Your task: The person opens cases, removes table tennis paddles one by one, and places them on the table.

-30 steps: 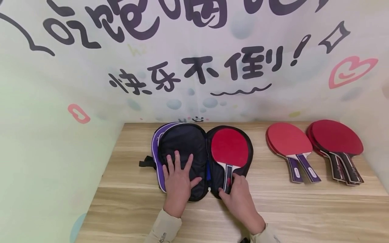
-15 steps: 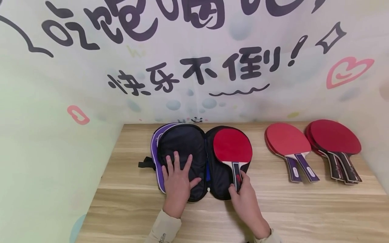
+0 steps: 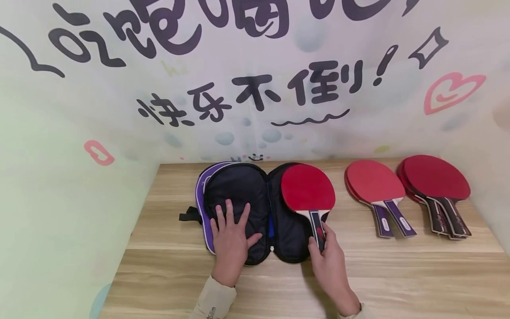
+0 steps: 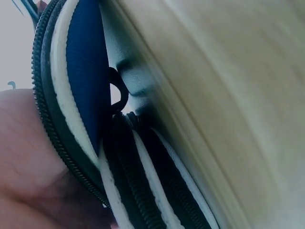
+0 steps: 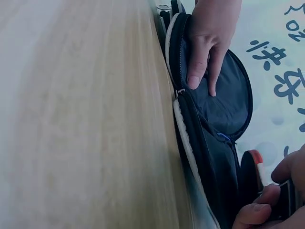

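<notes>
My left hand [image 3: 231,246] lies spread, fingers straight, on the left half of an unzipped black paddle case [image 3: 235,188]. Another case with a purple, white-edged face [image 3: 200,195] shows under that half. In my right hand [image 3: 330,261] I grip the handle of a red table tennis paddle [image 3: 308,188], its blade over the case's right half [image 3: 292,239]. The right wrist view shows the fingers curled at the dark handle [image 5: 286,198], beside the paddle's edge. The left wrist view catches the case's zipper edge [image 4: 71,162] and part of the left hand [image 4: 28,152].
To the right, two red paddles with purple handles [image 3: 374,181] lie stacked, and darker red paddles with black handles [image 3: 436,177] overlap beside them. A black strap [image 3: 190,215] sticks out at left. The wooden table [image 3: 167,283] meets a printed wall sheet [image 3: 223,102] at the back.
My right hand has drawn the red paddle up and to the right, partly off the case's right half. My left hand stays spread on the left half.
</notes>
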`<action>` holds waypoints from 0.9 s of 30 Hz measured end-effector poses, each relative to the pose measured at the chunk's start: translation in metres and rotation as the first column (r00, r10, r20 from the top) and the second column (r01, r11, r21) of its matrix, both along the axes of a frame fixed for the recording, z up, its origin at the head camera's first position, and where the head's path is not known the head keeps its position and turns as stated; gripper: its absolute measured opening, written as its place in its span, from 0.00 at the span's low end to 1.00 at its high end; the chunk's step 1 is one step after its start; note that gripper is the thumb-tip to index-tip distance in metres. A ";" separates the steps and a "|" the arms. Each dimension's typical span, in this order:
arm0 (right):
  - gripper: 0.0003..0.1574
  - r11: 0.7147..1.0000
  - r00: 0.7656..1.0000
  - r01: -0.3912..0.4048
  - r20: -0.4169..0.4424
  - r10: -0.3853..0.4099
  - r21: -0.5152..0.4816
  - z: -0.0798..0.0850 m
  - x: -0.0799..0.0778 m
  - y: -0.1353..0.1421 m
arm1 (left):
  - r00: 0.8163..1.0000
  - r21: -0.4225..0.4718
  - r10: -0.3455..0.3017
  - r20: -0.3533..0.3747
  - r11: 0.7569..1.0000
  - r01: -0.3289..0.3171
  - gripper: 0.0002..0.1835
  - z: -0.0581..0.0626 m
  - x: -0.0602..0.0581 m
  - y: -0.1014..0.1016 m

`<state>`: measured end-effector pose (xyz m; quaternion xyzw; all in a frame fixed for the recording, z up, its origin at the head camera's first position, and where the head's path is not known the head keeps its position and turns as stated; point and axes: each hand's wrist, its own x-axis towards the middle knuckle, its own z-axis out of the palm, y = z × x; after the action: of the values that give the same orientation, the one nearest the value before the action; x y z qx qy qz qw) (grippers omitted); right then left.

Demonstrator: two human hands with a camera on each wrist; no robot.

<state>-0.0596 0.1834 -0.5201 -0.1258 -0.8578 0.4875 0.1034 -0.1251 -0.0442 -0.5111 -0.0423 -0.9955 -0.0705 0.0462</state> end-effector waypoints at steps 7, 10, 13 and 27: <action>0.32 0.999 0.993 0.007 -0.115 -0.011 -0.035 0.006 0.010 0.012 | 1.000 0.004 0.009 0.014 1.000 -0.009 0.47 0.000 0.000 0.000; 0.32 0.999 0.981 0.025 -0.190 -0.033 -0.045 0.009 0.012 0.022 | 1.000 -0.003 0.016 0.024 1.000 -0.016 0.47 0.000 0.000 0.000; 0.34 0.997 0.963 0.077 -0.258 -0.080 -0.020 0.012 0.009 0.034 | 0.999 -0.003 0.018 0.030 1.000 -0.017 0.47 0.000 -0.001 0.000; 0.35 0.949 0.963 0.271 -0.037 -0.268 0.161 0.023 -0.026 0.107 | 1.000 0.007 -0.001 -0.010 1.000 0.001 0.46 0.002 0.001 -0.002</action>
<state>-0.0851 0.2900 -0.4973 -0.2291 -0.8690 0.3974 0.1855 -0.1244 -0.0466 -0.5087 -0.0429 -0.9950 -0.0740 0.0514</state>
